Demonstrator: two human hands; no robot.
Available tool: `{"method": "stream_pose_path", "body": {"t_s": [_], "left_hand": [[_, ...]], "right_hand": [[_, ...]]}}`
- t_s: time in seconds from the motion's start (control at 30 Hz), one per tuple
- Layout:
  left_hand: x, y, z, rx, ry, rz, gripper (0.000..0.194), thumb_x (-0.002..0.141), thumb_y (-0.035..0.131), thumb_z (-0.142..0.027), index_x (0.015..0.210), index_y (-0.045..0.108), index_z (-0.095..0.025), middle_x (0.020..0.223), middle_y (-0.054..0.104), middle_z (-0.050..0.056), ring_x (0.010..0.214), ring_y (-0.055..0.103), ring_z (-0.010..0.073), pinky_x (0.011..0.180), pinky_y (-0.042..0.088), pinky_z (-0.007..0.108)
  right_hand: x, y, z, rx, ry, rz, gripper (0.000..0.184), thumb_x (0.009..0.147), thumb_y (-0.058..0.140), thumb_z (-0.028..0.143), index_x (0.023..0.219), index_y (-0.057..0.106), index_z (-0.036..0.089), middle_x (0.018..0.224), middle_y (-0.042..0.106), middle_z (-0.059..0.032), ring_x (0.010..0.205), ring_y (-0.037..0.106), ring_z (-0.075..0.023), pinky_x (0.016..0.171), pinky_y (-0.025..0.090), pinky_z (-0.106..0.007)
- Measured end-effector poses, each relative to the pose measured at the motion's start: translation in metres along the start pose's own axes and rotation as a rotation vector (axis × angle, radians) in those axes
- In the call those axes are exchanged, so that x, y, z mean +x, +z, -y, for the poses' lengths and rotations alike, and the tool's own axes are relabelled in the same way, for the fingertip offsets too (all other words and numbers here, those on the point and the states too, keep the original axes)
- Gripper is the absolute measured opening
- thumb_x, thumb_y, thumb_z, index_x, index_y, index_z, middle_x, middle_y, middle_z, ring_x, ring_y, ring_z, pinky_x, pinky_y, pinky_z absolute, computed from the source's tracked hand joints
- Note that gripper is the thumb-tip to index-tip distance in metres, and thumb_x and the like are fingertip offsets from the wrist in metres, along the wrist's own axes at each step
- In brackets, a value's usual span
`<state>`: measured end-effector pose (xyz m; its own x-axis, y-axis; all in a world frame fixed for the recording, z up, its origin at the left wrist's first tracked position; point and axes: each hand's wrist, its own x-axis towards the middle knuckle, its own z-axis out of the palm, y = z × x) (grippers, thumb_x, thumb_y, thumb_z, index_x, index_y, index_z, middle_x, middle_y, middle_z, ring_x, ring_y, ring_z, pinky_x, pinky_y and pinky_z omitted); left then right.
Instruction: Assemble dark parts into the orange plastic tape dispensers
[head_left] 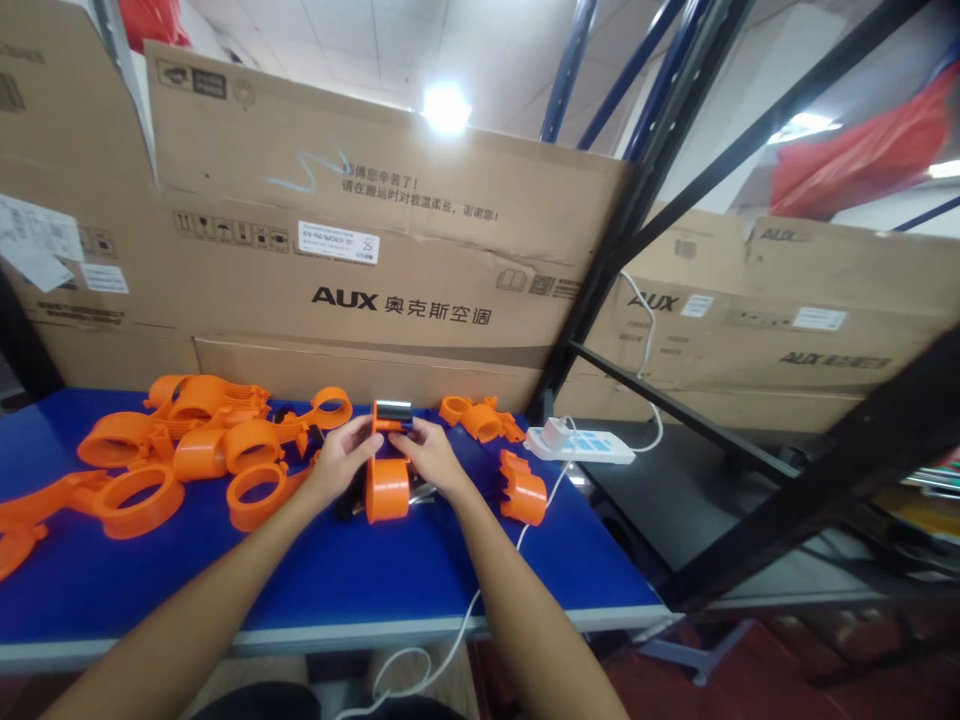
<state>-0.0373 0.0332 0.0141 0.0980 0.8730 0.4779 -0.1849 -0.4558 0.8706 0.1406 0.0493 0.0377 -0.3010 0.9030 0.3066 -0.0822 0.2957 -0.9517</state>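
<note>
Between my hands, above the blue table, an orange plastic tape dispenser [388, 490] is held with its round ring towards me. A dark, shiny cylinder [394, 410] sits at its far end. My left hand [347, 457] grips the dispenser from the left, thumb against its side. From the right, my right hand [429, 455] closes on it near the cylinder; its fingertips are partly hidden. Some dark and metallic pieces [424, 493] lie behind and beneath the dispenser, too covered to make out.
Several orange dispensers [225, 445] lie heaped on the table's left. More orange pieces [480, 418] [523, 490] lie to the right. A white power strip [581, 442] stands by the black rack post, its cable [517, 540] crossing the table edge. Cardboard boxes [262, 290] wall off the back.
</note>
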Motion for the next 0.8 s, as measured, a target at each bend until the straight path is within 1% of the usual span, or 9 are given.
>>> {"method": "stream_pose_path", "body": {"t_s": [0.1,0.17,0.23,0.3,0.43,0.5,0.67,0.8], "left_hand": [[0.000,0.003,0.004,-0.014,-0.022,-0.038,0.044,0.079,0.076,-0.048,0.111,0.072,-0.018,0.112,0.075,0.012,0.110,0.068,0.0307,0.102,0.049,0.045],[0.001,0.002,0.007,-0.031,-0.046,-0.061,0.043,0.079,0.076,-0.048,0.110,0.073,-0.018,0.110,0.076,0.012,0.107,0.069,0.0299,0.100,0.050,0.044],[0.002,-0.001,0.010,-0.058,-0.080,-0.081,0.046,0.079,0.076,-0.049,0.111,0.072,-0.017,0.109,0.076,0.011,0.103,0.070,0.0295,0.095,0.052,0.042],[0.003,-0.003,0.012,-0.077,-0.110,-0.103,0.048,0.079,0.076,-0.051,0.113,0.072,-0.017,0.108,0.076,0.012,0.100,0.071,0.0293,0.091,0.054,0.041],[0.002,-0.001,0.013,-0.063,-0.083,-0.110,0.045,0.080,0.076,-0.051,0.109,0.072,-0.017,0.109,0.075,0.012,0.105,0.069,0.0286,0.097,0.050,0.040],[0.001,0.001,0.013,-0.042,-0.066,-0.103,0.043,0.080,0.075,-0.053,0.104,0.072,-0.017,0.107,0.075,0.011,0.104,0.069,0.0279,0.097,0.050,0.039],[-0.002,0.004,0.014,0.004,-0.071,-0.124,0.042,0.083,0.072,-0.058,0.096,0.070,-0.018,0.095,0.073,0.005,0.091,0.067,0.0233,0.084,0.051,0.032],[-0.001,0.003,0.016,0.069,-0.098,-0.185,0.048,0.085,0.065,-0.066,0.091,0.070,-0.019,0.081,0.068,0.002,0.079,0.063,0.0206,0.074,0.048,0.029]], "right_hand": [[-0.001,0.002,-0.003,-0.044,0.033,-0.037,0.031,0.074,0.077,0.046,0.084,0.069,0.018,0.061,0.061,0.0034,0.054,0.051,-0.0115,0.053,0.040,-0.022],[-0.003,0.001,-0.004,-0.062,0.054,-0.050,0.031,0.074,0.076,0.047,0.081,0.067,0.018,0.054,0.056,0.0051,0.045,0.045,-0.0096,0.045,0.033,-0.021],[-0.004,0.001,-0.005,-0.076,0.052,-0.056,0.030,0.075,0.073,0.047,0.079,0.065,0.019,0.051,0.055,0.0053,0.041,0.042,-0.0092,0.042,0.030,-0.021],[-0.005,0.003,-0.005,-0.087,0.032,-0.071,0.028,0.076,0.070,0.046,0.077,0.064,0.019,0.050,0.055,0.0046,0.040,0.042,-0.0097,0.042,0.031,-0.022],[-0.005,0.007,-0.006,-0.111,0.012,-0.124,0.021,0.078,0.064,0.040,0.071,0.061,0.020,0.050,0.053,0.0045,0.043,0.045,-0.0112,0.044,0.034,-0.023],[-0.005,0.009,-0.006,-0.118,0.001,-0.138,0.019,0.077,0.062,0.037,0.068,0.060,0.021,0.051,0.052,0.0046,0.045,0.045,-0.0114,0.046,0.036,-0.023],[-0.008,0.012,-0.004,-0.160,-0.018,-0.142,0.019,0.076,0.058,0.034,0.063,0.056,0.021,0.050,0.049,0.0046,0.047,0.042,-0.0113,0.048,0.036,-0.023],[-0.008,0.013,-0.006,-0.205,-0.032,-0.148,0.021,0.077,0.054,0.032,0.059,0.050,0.021,0.051,0.046,0.0047,0.048,0.041,-0.0111,0.049,0.034,-0.023]]}}
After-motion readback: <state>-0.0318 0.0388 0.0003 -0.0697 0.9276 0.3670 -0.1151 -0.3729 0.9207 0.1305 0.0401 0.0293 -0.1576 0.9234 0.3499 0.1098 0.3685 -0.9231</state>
